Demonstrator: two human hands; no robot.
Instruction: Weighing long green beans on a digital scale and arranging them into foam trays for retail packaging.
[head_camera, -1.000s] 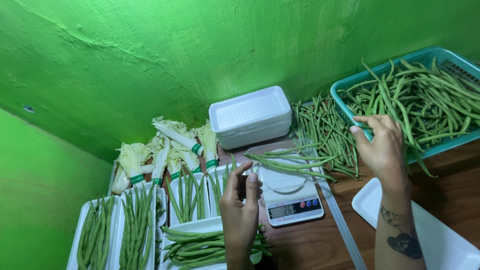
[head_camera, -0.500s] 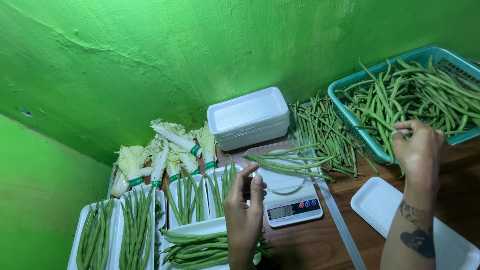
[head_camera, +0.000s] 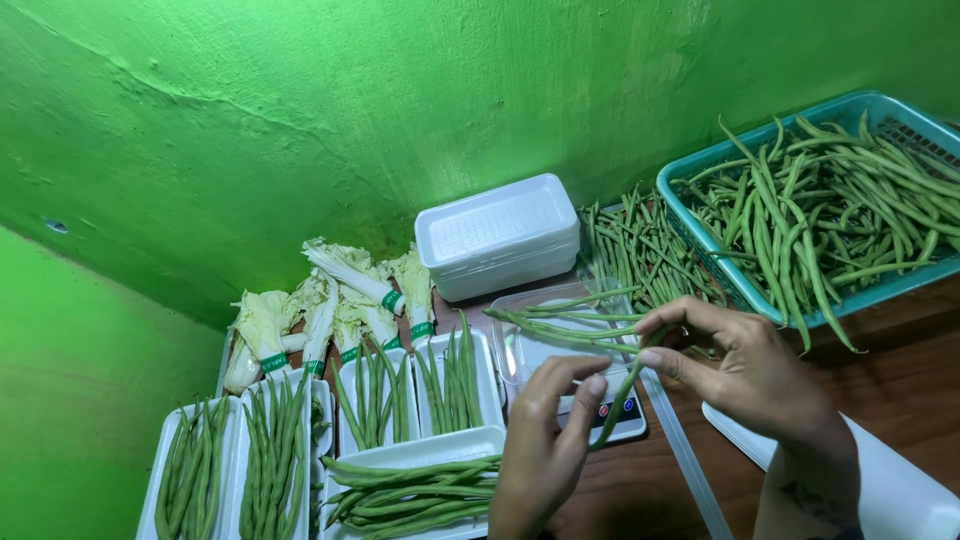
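Both hands meet over the scale (head_camera: 610, 415). I see the right hand (head_camera: 755, 380) pinching one green bean (head_camera: 622, 395) between thumb and forefinger near its top end. The left hand (head_camera: 545, 445) has thumb and forefinger bent toward the same bean, touching or nearly so; I cannot tell which. The bean hangs steeply tilted in front of the scale's display. A clear dish (head_camera: 545, 345) on the scale carries a few beans. Teal basket (head_camera: 700, 225) full of beans stands at right; loose bean pile (head_camera: 640, 250) lies beside it. White foam trays (head_camera: 500, 235) are stacked behind. Filled trays (head_camera: 400, 460) and cabbages (head_camera: 340, 300) sit at left.
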